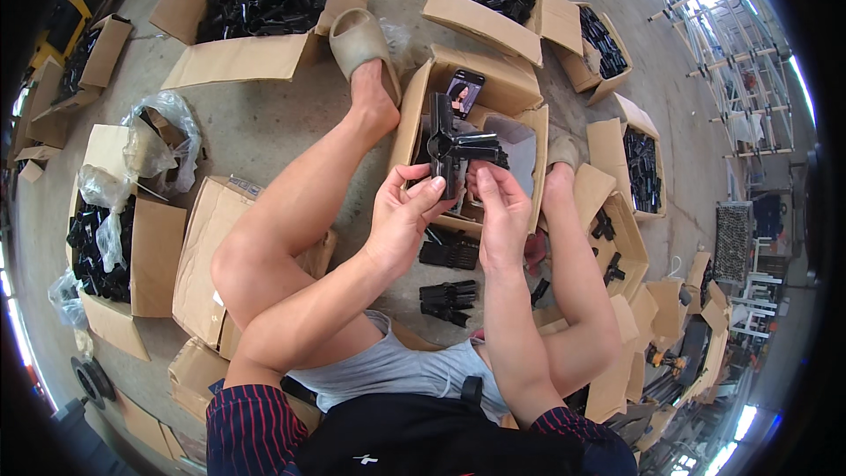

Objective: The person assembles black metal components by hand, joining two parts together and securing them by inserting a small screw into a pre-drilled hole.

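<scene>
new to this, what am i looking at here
No robot here, just a person working bare-handed. The single picture comes from a wide camera on their head, looking down, so edges bend. The left hand holds a branching black part; the right hand is at its side, its grip hard to judge. Beyond them is an open box with a phone inside. More black pieces lie on the floor between the legs, and other boxes around hold piles of them.

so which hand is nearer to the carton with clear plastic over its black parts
Left. The left hand, holding a black fitting, is right of the carton; the right hand, by the fitting's right side, is farther off in the same direction.
</scene>
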`<state>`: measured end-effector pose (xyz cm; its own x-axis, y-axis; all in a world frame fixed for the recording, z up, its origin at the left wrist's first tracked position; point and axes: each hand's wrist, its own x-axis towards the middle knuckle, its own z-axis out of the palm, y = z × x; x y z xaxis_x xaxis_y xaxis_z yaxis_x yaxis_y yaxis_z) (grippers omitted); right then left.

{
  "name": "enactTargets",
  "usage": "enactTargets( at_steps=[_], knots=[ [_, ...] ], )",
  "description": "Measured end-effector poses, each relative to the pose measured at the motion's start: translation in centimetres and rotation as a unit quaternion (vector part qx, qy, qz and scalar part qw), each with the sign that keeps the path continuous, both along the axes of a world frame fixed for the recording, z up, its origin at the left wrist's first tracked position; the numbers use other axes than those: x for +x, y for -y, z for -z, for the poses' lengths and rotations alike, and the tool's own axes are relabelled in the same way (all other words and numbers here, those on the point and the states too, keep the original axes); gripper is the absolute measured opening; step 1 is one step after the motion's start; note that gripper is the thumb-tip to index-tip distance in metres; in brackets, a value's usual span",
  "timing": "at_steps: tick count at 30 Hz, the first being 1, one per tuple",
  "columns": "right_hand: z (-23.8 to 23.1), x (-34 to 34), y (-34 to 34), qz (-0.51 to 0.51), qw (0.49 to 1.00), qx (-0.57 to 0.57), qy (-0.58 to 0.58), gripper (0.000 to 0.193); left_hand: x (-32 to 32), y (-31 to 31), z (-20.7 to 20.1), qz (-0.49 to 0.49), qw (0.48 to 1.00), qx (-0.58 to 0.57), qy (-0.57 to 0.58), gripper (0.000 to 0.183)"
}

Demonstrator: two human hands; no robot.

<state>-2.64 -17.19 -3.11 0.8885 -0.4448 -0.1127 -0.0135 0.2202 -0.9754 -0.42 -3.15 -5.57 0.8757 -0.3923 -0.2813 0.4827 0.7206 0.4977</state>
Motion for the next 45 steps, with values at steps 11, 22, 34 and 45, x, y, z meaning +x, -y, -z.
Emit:
enactTargets(
  at_steps=[11,22,34,45],
  knots=[
    [-0.4,-0.6,-0.2,0.002,0.976,-0.217,0.017,0.015,-0.3,0.2,-0.1,0.041,0.999,-0.026,0.008,0.024],
    [0.8,-2.2,-1.4,0.054,0.973,0.193,-0.111,0.011,-2.2,1.8,2.8,-0.074,0.970,0.168,0.163,0.029],
    [1.4,-5.5,1.7,-0.012,0.996,0.091,0.005,0.058,-3.0,1.2,1.5,0.107,0.980,0.146,0.087,0.026],
    [2.2,-9.8,10.0,0.170,0.980,0.076,-0.062,0.024,-4.0,3.8,1.6,0.257,0.946,0.172,0.098,0.038]
  ],
)
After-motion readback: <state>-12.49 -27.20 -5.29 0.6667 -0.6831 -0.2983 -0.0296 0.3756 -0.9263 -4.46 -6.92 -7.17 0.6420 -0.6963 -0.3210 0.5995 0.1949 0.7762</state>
